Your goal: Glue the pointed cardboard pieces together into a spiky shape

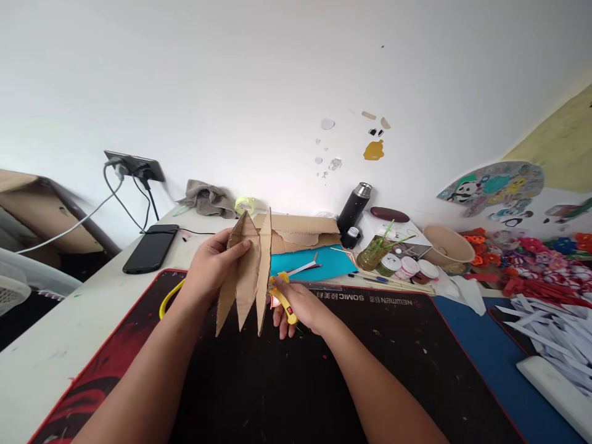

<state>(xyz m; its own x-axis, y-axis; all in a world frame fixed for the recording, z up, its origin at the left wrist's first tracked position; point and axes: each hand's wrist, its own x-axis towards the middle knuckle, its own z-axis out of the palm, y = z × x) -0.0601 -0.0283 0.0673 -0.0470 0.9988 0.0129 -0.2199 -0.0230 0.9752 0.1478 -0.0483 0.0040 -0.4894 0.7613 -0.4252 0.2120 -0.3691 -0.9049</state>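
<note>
My left hand [210, 266] is closed on a brown cardboard piece [245, 277] made of pointed leaf-shaped panels and holds it upright above the black desk mat [324, 376]. Just to its right, my right hand [303, 308] grips a yellow glue gun [283, 296] whose tip points at the cardboard's right edge. A yellow cord [169, 296] curves out from behind my left wrist.
A black phone [150, 248] lies at the back left near a wall socket [134, 165] with cables. Behind the mat are flat cardboard [300, 231], teal paper [314, 262], a black flask [354, 206], paint jars [407, 266], a bowl [446, 245]. White paper strips [555, 333] pile up at right.
</note>
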